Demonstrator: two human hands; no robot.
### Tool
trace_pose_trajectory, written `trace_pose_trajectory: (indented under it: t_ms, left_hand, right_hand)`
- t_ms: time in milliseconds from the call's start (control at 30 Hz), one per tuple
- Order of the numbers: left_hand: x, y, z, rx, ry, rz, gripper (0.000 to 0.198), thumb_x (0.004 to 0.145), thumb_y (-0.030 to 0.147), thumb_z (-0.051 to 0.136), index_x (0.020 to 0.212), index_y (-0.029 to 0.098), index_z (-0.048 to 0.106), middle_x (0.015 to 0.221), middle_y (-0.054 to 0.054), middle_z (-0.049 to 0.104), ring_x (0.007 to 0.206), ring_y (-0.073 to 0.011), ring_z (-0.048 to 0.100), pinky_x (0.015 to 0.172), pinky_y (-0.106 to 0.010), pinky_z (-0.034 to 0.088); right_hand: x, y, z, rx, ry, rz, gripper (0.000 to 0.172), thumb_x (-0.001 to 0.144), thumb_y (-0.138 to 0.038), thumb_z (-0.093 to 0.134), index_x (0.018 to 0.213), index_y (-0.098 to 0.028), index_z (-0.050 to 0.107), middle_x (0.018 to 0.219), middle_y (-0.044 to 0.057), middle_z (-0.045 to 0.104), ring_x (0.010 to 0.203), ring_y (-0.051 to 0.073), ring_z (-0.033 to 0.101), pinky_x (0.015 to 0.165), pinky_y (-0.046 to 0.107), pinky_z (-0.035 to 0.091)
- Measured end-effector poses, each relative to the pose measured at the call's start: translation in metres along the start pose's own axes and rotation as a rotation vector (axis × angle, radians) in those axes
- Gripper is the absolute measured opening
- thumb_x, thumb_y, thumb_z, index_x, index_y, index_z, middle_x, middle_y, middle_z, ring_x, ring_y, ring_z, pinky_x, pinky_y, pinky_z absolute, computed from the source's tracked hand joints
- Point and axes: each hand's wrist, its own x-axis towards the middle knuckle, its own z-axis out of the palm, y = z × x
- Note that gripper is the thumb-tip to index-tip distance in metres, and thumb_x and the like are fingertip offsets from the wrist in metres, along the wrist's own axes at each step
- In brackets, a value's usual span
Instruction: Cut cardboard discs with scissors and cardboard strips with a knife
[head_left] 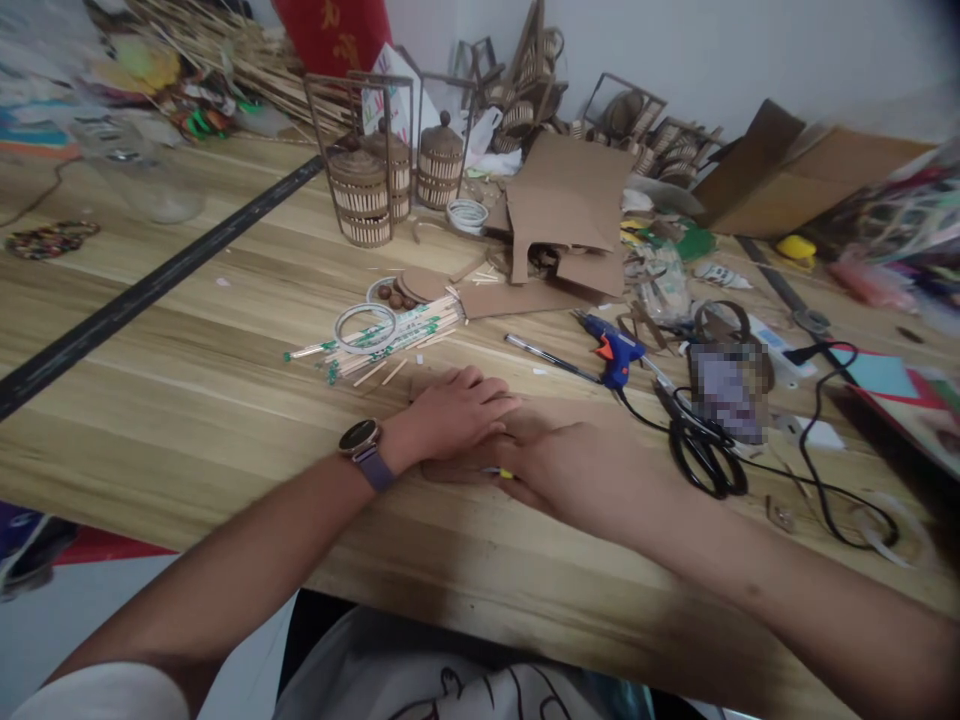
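Note:
A flat piece of brown cardboard (457, 470) lies on the wooden table in front of me, mostly covered by my hands. My left hand (461, 410), with a watch on the wrist, presses down on it with fingers stretched out flat. Close beside it, my right hand (562, 465) is closed round a craft knife (505, 474). Only a yellow bit and a thin pale tip of the knife show under the fingers; the rest is hidden in the hand. The two hands nearly touch at the fingertips.
Wrapped sticks (390, 340) and a tape roll (365, 328) lie beyond my left hand. A pen (551, 360), a blue glue gun (616, 350) and black-handled scissors (705, 460) lie ahead and right, with cables. Lidded slatted baskets (360, 195) and cut cardboard (566, 190) stand farther back.

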Motion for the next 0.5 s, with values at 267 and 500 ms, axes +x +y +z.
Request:
trace_pose_trajectory:
  t_ms: [267, 500]
  left_hand:
    - [0.001, -0.002, 0.001, -0.026, -0.025, -0.006, 0.042, 0.104, 0.039, 0.043, 0.141, 0.023, 0.052, 0.139, -0.006, 0.057, 0.112, -0.0278, 0.045, 0.097, -0.042, 0.041]
    - [-0.001, -0.001, -0.001, -0.037, 0.008, -0.005, 0.040, 0.105, 0.037, 0.040, 0.139, 0.022, 0.053, 0.138, -0.006, 0.057, 0.113, -0.0275, 0.046, 0.099, -0.041, 0.040]
  right_hand:
    - [0.029, -0.027, 0.023, -0.080, 0.171, -0.024, 0.017, 0.095, -0.022, 0.060, 0.088, -0.013, 0.073, 0.081, 0.013, 0.076, 0.071, 0.023, 0.072, 0.050, 0.026, 0.038]
    - [0.031, -0.033, 0.020, -0.168, 0.184, -0.078, 0.014, 0.093, -0.014, 0.062, 0.089, -0.009, 0.075, 0.082, 0.016, 0.076, 0.074, 0.026, 0.072, 0.055, 0.027, 0.045]
